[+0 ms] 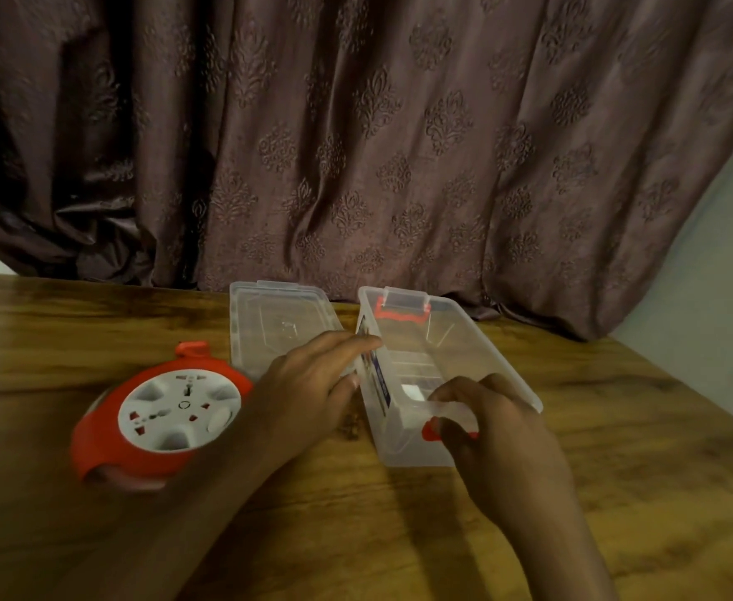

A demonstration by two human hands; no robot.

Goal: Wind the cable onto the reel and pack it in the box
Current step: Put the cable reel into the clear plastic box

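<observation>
The clear box [451, 375] stands open near the desk's [616, 492] far edge, its lid [278, 323] lying flat just beside it, likely set aside to free the opening. The left hand [312, 383] rests with straight fingers against the box's side wall, seemingly steadying it, while the right hand [490, 422] pinches the near-end clasp. The red reel [161, 418], no loose cable showing, lies toward the desk's left edge, not yet packed.

Wooden table [616, 492] bears reel [161, 422], lid [278, 323], box [486, 340].
</observation>
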